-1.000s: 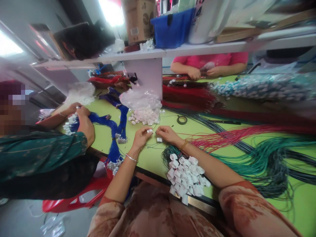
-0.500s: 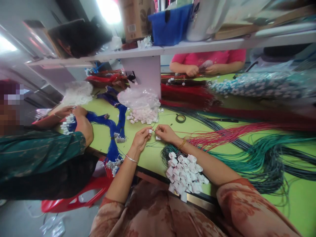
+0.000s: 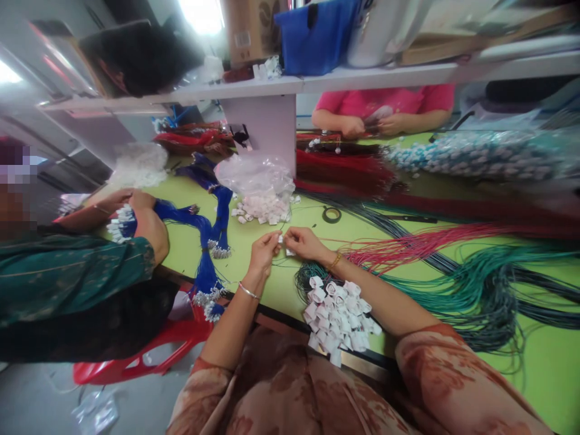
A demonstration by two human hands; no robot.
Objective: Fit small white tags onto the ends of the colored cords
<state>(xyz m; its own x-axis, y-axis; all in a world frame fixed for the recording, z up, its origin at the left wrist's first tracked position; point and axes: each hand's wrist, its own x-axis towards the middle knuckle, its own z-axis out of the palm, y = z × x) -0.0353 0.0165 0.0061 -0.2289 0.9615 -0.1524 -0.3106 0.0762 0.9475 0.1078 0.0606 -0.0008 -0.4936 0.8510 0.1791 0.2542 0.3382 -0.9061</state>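
Note:
My left hand (image 3: pixel 265 251) pinches a small white connector housing (image 3: pixel 280 239) between thumb and fingertips. Right beside it, my right hand (image 3: pixel 302 243) has its fingers pressed together, seemingly on thin wire ends that are too small to make out clearly. Another white piece (image 3: pixel 289 252) hangs just below the right fingers. Under my right forearm lies a bundle of white connectors (image 3: pixel 338 314) with wires attached, at the table's front edge. Loose white housings (image 3: pixel 260 208) spill from a clear plastic bag (image 3: pixel 256 175) beyond my hands.
Long red wires (image 3: pixel 408 248), green wires (image 3: pixel 480 266) and dark wires cover the right side. A roll of black tape (image 3: pixel 331 214) and scissors (image 3: pixel 414 218) lie behind. Blue wire bundles (image 3: pixel 206 260) lie left, beside a co-worker's arm (image 3: pixel 151 232). Another person in pink (image 3: pixel 385 109) works across, under a shelf (image 3: pixel 254 86).
My left hand has moved slightly right, bringing the white connector housing up against my right fingers. My right hand has stayed almost still.

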